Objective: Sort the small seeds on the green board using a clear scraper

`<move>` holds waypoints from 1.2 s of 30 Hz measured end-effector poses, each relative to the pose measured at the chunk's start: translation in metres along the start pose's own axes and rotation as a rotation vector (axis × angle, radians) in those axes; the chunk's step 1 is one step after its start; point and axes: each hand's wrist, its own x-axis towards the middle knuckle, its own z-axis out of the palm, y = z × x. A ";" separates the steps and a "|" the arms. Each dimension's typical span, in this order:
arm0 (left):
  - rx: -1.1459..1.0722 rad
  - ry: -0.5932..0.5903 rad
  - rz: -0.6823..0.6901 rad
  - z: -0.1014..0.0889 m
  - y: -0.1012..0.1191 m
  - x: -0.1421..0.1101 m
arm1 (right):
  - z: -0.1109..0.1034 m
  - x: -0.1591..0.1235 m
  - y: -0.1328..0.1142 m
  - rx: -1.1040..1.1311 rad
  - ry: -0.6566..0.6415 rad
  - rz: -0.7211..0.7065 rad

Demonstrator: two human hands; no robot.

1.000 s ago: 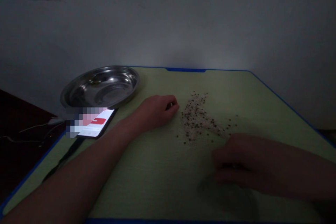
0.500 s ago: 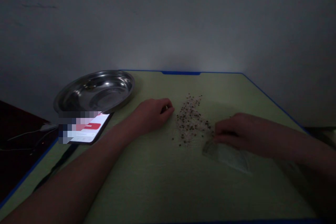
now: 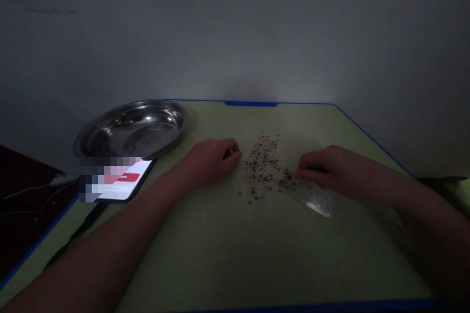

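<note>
A pile of pale grains mixed with dark beans (image 3: 262, 164) is spread over the middle of the green table. Just left of it, my left hand (image 3: 216, 159) rests on the tabletop with curled fingers; whether anything is inside them is hidden. On the pile's right side, my right hand (image 3: 323, 168) pinches a clear plastic bag (image 3: 316, 200). The bag lies low over the table, its left end reaching the edge of the pile, with some dark beans showing at or under it.
A wide steel basin (image 3: 135, 129) stands at the table's back left. In front of it lies a phone (image 3: 127, 183) with a lit screen, partly blurred out. A dark strap (image 3: 79, 232) runs along the left, and a grey wall (image 3: 235, 34) rises behind the blue-edged table (image 3: 205, 259).
My right hand has moved slightly away from me, and the plastic bag has shifted up and left, now reaching the pile's edge. The left hand looks still.
</note>
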 end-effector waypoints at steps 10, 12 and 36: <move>0.002 0.005 0.010 0.000 -0.001 0.000 | 0.001 -0.004 -0.025 0.149 -0.111 -0.117; 0.003 -0.001 0.011 -0.001 -0.001 0.000 | 0.001 -0.005 -0.027 0.140 -0.110 -0.120; -0.005 0.022 0.018 -0.001 0.001 -0.001 | 0.007 -0.011 -0.032 0.114 -0.156 -0.142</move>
